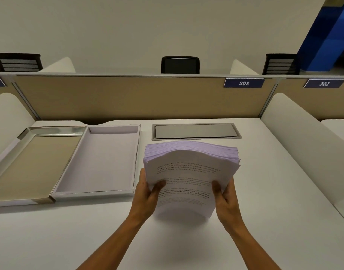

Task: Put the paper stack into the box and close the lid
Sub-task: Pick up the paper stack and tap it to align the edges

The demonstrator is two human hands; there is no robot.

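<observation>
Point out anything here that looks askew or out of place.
Only the paper stack: held above the desk by the left hand and right hand, it bows upward and its sheets fan unevenly. The open box lies square.

printed paper stack lifted, box open

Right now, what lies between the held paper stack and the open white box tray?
Only bare white desk, per the head view; the printed paper stack hangs just right of the white box tray.
</observation>
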